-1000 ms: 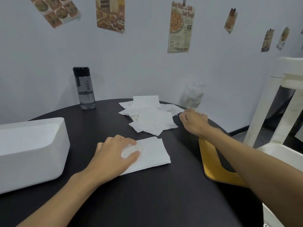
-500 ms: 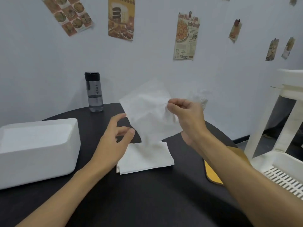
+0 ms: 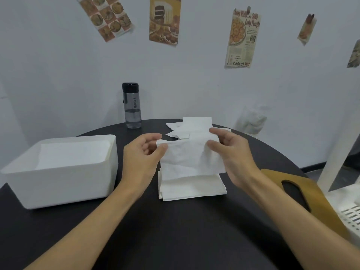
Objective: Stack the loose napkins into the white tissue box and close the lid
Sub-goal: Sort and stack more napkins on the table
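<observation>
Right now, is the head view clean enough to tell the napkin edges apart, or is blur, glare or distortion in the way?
Head view: dim light, no glare; left hand and right hand pinching the held napkin look sharp; its lower edge partly blends into the stack beneath; wide-angle distortion bows the table and tilts the posters.

Wall (image 3: 194, 84): plain, pale grey-white, under soft, even light. Paper food prints are stuck on it at odd tilts: a checkered dish sheet (image 3: 106, 17), a chocolate cake poster (image 3: 165, 20), a yellowed cookie advert (image 3: 243, 38), a small clipped print (image 3: 306, 29) further right.

Table (image 3: 175, 230): round, matt black top, far edge close to the wall. Clear water bottle (image 3: 132, 106) with a dark cap, upright at the table's far edge, left of centre. Crumpled white bag (image 3: 251, 121) beyond the far-right edge, against the wall.

White slatted furniture (image 3: 348, 201) off the table's right edge. Dark skirting strip (image 3: 311, 165) low along the wall.
</observation>
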